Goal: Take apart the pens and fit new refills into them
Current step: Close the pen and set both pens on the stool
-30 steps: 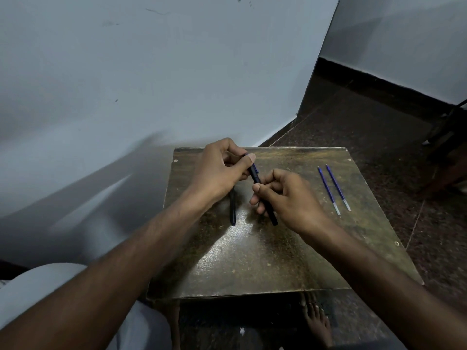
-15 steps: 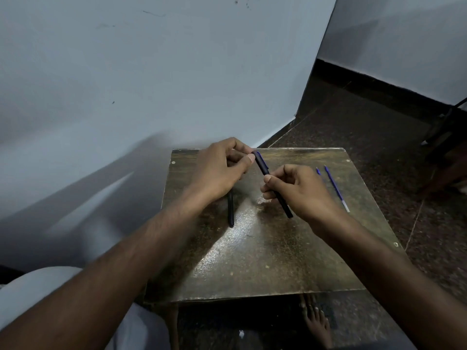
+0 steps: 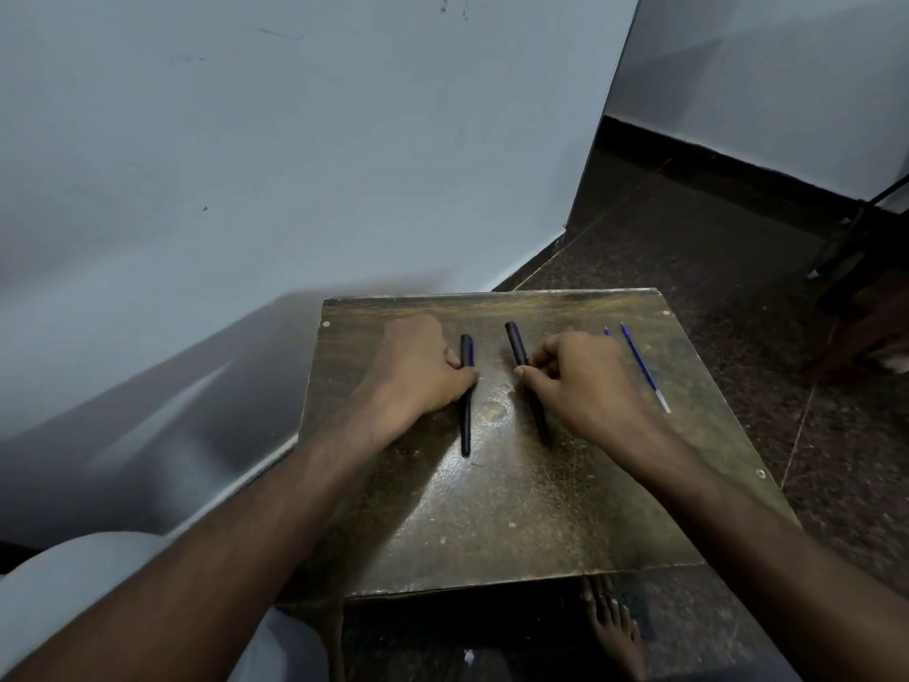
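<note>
Two black pens lie side by side on a small worn table (image 3: 516, 509). My left hand (image 3: 418, 371) rests on the left pen (image 3: 465, 415), fingertips pinching its middle. My right hand (image 3: 585, 381) grips the right pen (image 3: 515, 344) near its middle; the pen's lower half runs under my palm. Both pens point away from me. A blue refill (image 3: 643, 367) with a clear tip lies at the table's right side. Only the tip of a second blue refill (image 3: 607, 331) shows beyond my right hand.
The table stands against a pale wall (image 3: 295, 164) on the left. Dark speckled floor (image 3: 713, 238) lies to the right and behind. A bare foot (image 3: 615, 627) shows below the table's near edge. A dark stand leg (image 3: 856, 228) is at far right.
My hands have separated and dropped to the table. The pen held between both hands is now in my right hand alone, low on the table; my left hand went to the other pen.
</note>
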A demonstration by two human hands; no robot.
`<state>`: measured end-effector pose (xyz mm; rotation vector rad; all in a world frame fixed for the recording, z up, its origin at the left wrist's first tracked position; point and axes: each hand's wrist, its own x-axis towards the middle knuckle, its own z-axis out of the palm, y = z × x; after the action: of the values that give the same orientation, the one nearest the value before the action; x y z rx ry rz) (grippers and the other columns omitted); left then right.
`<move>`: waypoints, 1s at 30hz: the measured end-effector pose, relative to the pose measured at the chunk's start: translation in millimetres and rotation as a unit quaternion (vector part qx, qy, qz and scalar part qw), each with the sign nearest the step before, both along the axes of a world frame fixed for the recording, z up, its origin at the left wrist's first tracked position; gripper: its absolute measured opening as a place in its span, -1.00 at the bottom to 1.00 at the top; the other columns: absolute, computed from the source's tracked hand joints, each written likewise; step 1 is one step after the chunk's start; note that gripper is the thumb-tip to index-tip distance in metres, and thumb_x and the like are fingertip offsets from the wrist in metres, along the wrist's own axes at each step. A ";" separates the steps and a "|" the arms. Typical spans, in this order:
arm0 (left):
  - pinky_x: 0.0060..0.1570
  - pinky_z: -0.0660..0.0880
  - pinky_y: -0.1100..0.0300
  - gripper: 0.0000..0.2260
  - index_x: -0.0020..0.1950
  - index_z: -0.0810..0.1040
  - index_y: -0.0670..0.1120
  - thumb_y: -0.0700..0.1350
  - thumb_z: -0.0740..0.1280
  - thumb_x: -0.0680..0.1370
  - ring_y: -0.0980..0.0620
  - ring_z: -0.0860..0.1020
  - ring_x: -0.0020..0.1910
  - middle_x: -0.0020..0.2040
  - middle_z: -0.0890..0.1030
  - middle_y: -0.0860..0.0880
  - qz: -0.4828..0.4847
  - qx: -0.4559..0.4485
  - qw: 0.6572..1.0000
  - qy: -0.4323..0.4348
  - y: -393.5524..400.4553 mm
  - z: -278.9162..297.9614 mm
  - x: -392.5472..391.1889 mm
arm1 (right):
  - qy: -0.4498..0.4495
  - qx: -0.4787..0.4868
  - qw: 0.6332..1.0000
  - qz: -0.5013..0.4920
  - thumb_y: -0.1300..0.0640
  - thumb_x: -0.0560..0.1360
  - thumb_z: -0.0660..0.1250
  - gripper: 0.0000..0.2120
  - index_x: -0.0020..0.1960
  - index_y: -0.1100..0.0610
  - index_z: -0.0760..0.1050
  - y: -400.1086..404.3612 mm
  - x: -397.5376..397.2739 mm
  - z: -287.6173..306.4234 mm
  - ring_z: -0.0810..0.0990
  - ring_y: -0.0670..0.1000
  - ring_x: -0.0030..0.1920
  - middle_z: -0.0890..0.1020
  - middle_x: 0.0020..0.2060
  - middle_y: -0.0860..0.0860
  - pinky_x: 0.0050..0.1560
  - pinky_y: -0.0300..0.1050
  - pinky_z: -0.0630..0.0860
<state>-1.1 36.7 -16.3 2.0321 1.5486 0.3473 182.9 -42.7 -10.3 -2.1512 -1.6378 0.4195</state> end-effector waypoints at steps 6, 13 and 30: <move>-0.12 0.74 0.07 -0.80 -0.24 0.74 -0.08 -0.04 0.60 0.54 0.08 0.76 -0.29 -0.34 0.75 0.01 0.003 0.007 0.999 -0.038 -15.3 2.8 32.0 | -0.004 0.003 1.000 0.003 0.04 0.59 0.51 -0.87 -0.01 0.11 0.73 -0.3 -6.4 -3.0 0.72 0.01 -0.17 0.74 -0.22 0.04 -0.10 -0.02 0.70; -0.18 0.73 0.23 -0.78 -0.23 0.76 -0.05 0.01 0.58 0.57 0.23 0.72 -0.40 -0.41 0.73 0.08 0.011 -0.022 0.998 -0.064 -10.1 -4.8 35.1 | 0.016 0.011 1.000 0.003 0.02 0.60 0.51 -0.84 0.03 0.12 0.72 0.3 -1.3 -3.1 0.75 0.01 -0.16 0.77 -0.21 0.05 -0.04 -0.01 0.72; -0.34 0.64 0.39 -0.77 -0.21 0.76 -0.05 0.05 0.57 0.58 0.22 0.73 -0.41 -0.40 0.74 0.12 -0.021 -0.066 0.990 -0.119 -14.5 -9.9 23.3 | -0.019 0.043 0.999 -0.003 0.09 0.61 0.49 -0.90 0.04 0.12 0.72 5.1 6.9 9.4 0.74 -0.04 -0.17 0.77 -0.20 0.01 -0.06 -0.06 0.71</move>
<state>22.2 22.2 -26.2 1.8452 1.3448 0.4426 189.8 -37.5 -0.9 -2.1135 -1.6389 0.3027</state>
